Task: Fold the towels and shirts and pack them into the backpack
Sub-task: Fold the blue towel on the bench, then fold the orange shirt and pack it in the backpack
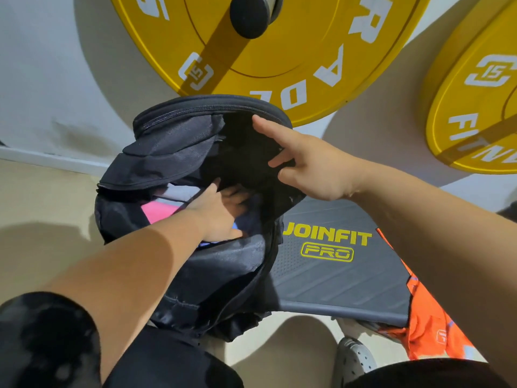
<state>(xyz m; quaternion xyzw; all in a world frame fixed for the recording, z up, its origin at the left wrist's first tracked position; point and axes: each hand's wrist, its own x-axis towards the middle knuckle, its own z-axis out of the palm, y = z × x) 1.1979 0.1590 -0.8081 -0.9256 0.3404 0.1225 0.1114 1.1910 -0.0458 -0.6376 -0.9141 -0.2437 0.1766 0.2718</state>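
Two yellow weight plates point(279, 51) are seen against the wall, above a dark worktop point(335, 275) marked JOINFIT PRO. On its left end the black backpack point(173, 152) is stood open, its main mouth turned up toward the camera. The packing step appears to be in hand: folded cloth point(162, 211), pink and pale, is seen already tucked inside, and the left hand point(221, 214) is pushed flat into the opening, fingers together and pressed on the contents rather than clamped on anything. The flap is held back by the right hand point(313, 166), whose forefinger is stretched out while the other fingers are curled on the black lining. An orange garment point(430, 326) is draped off the worktop's right edge, unpacked. Next, the left hand would likely need to be drawn out and that garment fetched and folded, with the mouth kept wide.
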